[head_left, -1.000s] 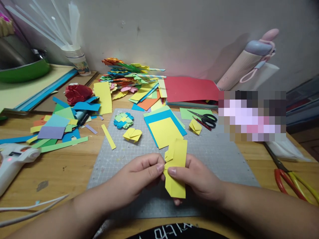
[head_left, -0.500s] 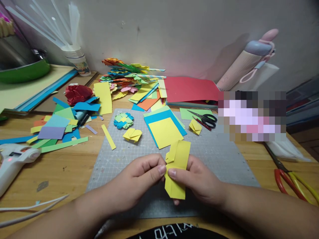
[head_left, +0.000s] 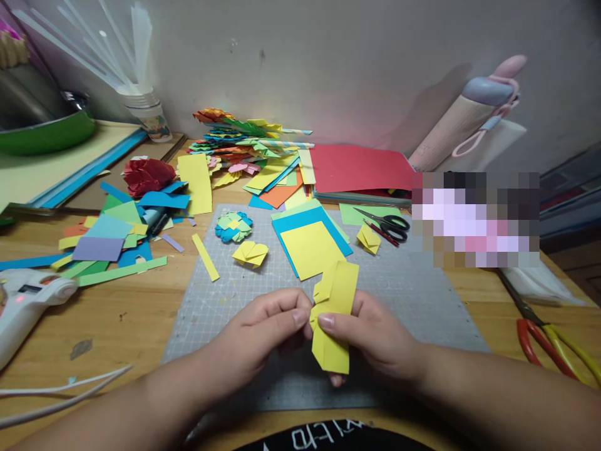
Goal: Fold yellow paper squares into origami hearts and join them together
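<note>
Over the mat, right hand pinches yellow paper; left hand, apparently, its edge.

White lettering is running across your black clothing, partly cut off at the bottom edge; you are getting no word you can surely read, there or anywhere else in view.
</note>
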Demonstrator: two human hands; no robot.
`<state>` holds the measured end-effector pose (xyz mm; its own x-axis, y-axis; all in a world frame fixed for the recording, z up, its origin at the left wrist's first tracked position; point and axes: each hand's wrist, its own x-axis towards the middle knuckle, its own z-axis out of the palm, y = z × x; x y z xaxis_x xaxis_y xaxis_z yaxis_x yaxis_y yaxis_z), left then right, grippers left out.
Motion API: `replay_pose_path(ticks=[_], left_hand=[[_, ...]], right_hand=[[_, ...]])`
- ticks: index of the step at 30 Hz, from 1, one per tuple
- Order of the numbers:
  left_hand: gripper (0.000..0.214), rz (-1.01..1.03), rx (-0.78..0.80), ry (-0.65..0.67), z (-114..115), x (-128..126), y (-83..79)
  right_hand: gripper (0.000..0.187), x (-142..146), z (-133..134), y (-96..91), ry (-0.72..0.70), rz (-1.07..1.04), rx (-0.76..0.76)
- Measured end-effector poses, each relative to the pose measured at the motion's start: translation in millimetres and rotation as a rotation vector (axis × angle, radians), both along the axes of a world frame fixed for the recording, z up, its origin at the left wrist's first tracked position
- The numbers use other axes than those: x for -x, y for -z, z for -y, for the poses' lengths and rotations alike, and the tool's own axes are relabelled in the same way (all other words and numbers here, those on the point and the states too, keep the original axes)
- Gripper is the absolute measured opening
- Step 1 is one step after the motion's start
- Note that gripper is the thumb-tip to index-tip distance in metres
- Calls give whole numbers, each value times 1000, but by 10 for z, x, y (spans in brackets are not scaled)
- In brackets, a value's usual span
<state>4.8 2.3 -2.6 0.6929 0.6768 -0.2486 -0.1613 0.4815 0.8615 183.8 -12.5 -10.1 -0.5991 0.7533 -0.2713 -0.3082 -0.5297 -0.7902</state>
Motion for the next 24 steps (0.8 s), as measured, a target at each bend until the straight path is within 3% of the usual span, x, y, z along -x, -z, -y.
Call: replay_pose_path(ticks=[4,8,14,18,24], left_hand=[[22,-3,-13,-7,8,1,-7],[19,-70,-136,-53,2,-21,-37],[13,-279,-298,-218,-15,-68,-68],[12,-310,-282,-242,-11,-73,-67],[11,-270,-237,-257,-17,-68,-47]], right_hand=[[23,2,-7,10,23,-32,-2],[22,7,2,5,63,7,-65],[18,22,-6,-46,149,298,-247],[16,25,-6,-63,174,432,-388],[17,19,23,-14,149,395,-405]])
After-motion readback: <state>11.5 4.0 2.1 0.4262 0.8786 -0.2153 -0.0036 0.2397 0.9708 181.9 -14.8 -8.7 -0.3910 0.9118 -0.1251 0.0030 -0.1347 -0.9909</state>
